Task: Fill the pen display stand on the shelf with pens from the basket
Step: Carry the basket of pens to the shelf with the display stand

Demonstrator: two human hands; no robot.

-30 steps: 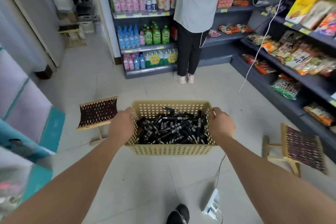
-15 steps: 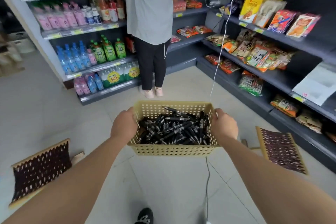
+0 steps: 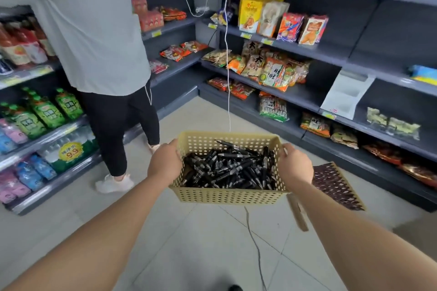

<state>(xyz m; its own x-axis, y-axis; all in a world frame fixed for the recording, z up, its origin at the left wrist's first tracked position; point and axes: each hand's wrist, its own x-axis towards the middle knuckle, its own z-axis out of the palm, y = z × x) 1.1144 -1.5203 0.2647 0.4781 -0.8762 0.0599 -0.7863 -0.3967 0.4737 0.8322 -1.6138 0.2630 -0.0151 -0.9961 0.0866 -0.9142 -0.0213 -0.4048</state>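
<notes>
I carry a beige perforated basket (image 3: 228, 195) in front of me above the floor. It holds several black pens (image 3: 230, 168) in a loose heap. My left hand (image 3: 164, 164) grips its left wall and my right hand (image 3: 295, 168) grips its right wall. A white tiered pen display stand (image 3: 347, 94) sits tilted on a dark shelf to the right, its tiers holding nothing that I can see.
A person in a grey shirt and black trousers (image 3: 99, 54) stands close at the left by the drink shelves (image 3: 42, 120). Snack shelves (image 3: 272, 71) line the right. A woven stool (image 3: 335, 185) stands beside the basket. White cables (image 3: 228, 66) hang down and trail across the floor.
The view has turned right and moved closer to the snack shelves. The white stand has come further into view. Both hands keep the same hold on the basket.
</notes>
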